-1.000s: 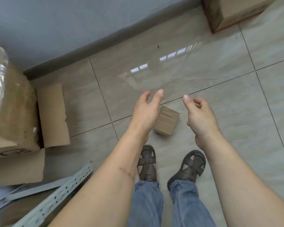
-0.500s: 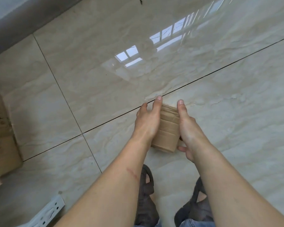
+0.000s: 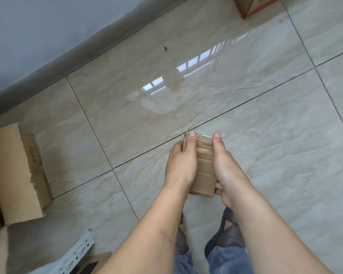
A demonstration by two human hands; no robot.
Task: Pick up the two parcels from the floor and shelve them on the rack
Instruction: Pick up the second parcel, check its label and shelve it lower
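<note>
A small brown cardboard parcel [image 3: 204, 167], creased and taped, is held between both hands over the tiled floor in front of my feet. My left hand [image 3: 181, 163] presses its left side with the thumb on top. My right hand [image 3: 225, 167] clasps its right side, fingers curled under the near edge. A second cardboard box [image 3: 251, 4] stands on the floor at the top right, cut off by the frame edge. The rack's shelves are out of view.
Flattened and open cardboard boxes [image 3: 16, 175] lie at the left. A perforated white metal rail [image 3: 75, 256] lies at the bottom left. A grey wall with a dark skirting [image 3: 77, 54] runs across the upper left. My sandalled feet [image 3: 224, 238] stand below the parcel.
My open hands came down onto the small parcel and closed on its two sides. The view has since pulled back, and the parcel appears lifted off the floor.
</note>
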